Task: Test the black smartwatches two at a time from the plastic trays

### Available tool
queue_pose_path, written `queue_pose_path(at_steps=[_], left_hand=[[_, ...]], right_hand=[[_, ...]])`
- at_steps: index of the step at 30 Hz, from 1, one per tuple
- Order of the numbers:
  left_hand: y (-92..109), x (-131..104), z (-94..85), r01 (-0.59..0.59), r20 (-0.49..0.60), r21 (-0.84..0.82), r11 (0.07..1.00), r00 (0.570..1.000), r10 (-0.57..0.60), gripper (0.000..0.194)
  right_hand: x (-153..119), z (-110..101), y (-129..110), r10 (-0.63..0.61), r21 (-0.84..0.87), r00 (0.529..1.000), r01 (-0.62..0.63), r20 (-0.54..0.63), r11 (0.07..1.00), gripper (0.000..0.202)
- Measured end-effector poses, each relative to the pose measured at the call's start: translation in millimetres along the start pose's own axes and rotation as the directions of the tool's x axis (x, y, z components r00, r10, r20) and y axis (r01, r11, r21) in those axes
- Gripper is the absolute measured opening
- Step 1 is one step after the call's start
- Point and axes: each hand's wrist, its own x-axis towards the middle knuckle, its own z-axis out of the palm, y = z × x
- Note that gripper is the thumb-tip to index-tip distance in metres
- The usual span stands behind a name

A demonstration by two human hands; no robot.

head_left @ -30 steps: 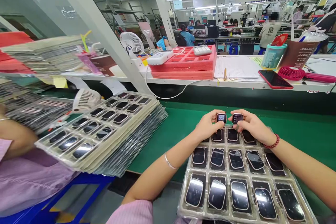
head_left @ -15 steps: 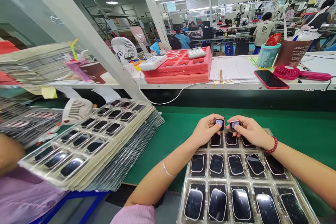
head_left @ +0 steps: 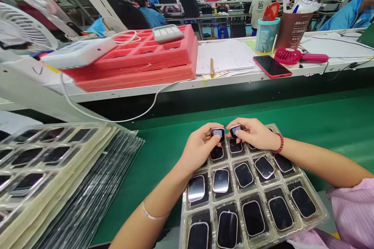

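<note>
My left hand (head_left: 201, 142) pinches a smartwatch (head_left: 217, 134) between thumb and fingers, its lit screen showing a QR-like code. Close beside it, my right hand (head_left: 253, 134) grips a second smartwatch (head_left: 235, 130) with a similar lit code. Both are held just above the far row of a clear plastic tray (head_left: 212, 202). Dark-screened watch bodies, such as this watch (head_left: 253, 218), lie one to a compartment, some tilted askew. My hands cover part of the far row.
Stacked trays (head_left: 87, 186) of watches stand at the left. Along the shelf are red foam trays (head_left: 172, 68), papers (head_left: 224, 56), a phone (head_left: 272, 66), a pink handheld fan (head_left: 288, 56) and a teal cup (head_left: 267, 35). A white cable (head_left: 140, 116) droops below the shelf edge. People sit farther back.
The view has swung right, so the shelf, stacked trays and my hands sit farther left in it. Both hands still hold the same lit watches over the tray.
</note>
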Motion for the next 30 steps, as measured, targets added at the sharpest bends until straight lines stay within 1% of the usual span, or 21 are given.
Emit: queue_pose_path(at_steps=[4, 7, 10, 12, 15, 16, 18, 19, 21, 23, 26, 28, 30], left_hand=[[-0.7, -0.1, -0.5, 0.017, -0.008, -0.001, 1.000, 1.000, -0.017, 0.032], [-0.7, 0.3, -0.1, 0.005, -0.013, -0.002, 1.000, 1.000, -0.005, 0.030], [0.4, 0.5, 1.7, -0.018, -0.025, -0.005, 1.000, 1.000, 0.018, 0.031], [0.6, 0.5, 2.8, -0.021, -0.030, -0.016, 1.000, 0.999, 0.020, 0.033], [-2.0, 1.3, 3.2, -0.012, -0.032, -0.047, 0.999, 0.999, 0.010, 0.034], [-3.6, 1.7, 3.0, -0.013, -0.026, -0.059, 0.998, 1.000, 0.011, 0.033], [-7.1, 2.7, 2.3, -0.031, -0.017, -0.084, 0.996, 0.999, 0.029, 0.032], [-8.5, 3.0, 2.0, -0.044, -0.017, -0.093, 0.995, 0.999, 0.043, 0.036], [-9.8, 3.0, 1.6, -0.070, -0.030, -0.091, 0.993, 0.997, 0.068, 0.049], [-9.0, 2.1, 1.7, -0.083, -0.055, -0.052, 0.995, 0.995, 0.080, 0.052], [-6.3, 0.5, 2.1, -0.086, -0.086, -0.010, 0.996, 0.993, 0.085, 0.049], [-5.5, 0.0, 2.4, -0.082, -0.076, -0.040, 0.996, 0.994, 0.079, 0.038], [-6.1, 0.0, 2.4, -0.061, -0.049, -0.072, 0.996, 0.997, 0.058, 0.028]], right_hand=[[0.7, 0.7, 3.4, -0.040, -0.020, 0.999, 0.040, -0.008, 0.999, 0.022], [0.3, 1.1, 2.7, -0.039, -0.040, 0.999, 0.038, -0.019, 0.998, 0.022], [-0.8, 0.6, -1.3, -0.019, -0.039, 1.000, 0.019, -0.015, 0.999, 0.020], [-1.5, -0.7, -3.2, 0.012, 0.006, 1.000, -0.012, -0.011, 1.000, 0.021], [-1.5, -3.3, -1.7, 0.062, 0.097, 0.998, -0.061, -0.011, 0.993, 0.029], [-1.2, -4.0, -0.1, 0.071, 0.104, 0.997, -0.068, -0.017, 0.992, 0.032], [-1.1, -4.2, 3.5, 0.067, 0.066, 0.997, -0.065, -0.037, 0.996, 0.031], [-1.3, -3.8, 5.1, 0.056, 0.039, 0.997, -0.055, -0.046, 0.998, 0.031], [-2.3, -2.6, 6.7, 0.027, 0.004, 0.999, -0.027, -0.047, 1.000, 0.041], [-3.8, -1.7, 6.3, 0.017, 0.001, 1.000, -0.017, -0.024, 1.000, 0.050], [-5.2, -2.5, 3.6, 0.038, 0.024, 0.999, -0.038, 0.000, 0.999, 0.048], [-5.1, -3.8, 2.5, 0.056, 0.030, 0.998, -0.055, -0.012, 0.998, 0.040], [-4.2, -4.6, 2.6, 0.066, -0.002, 0.997, -0.066, -0.037, 0.998, 0.031]])
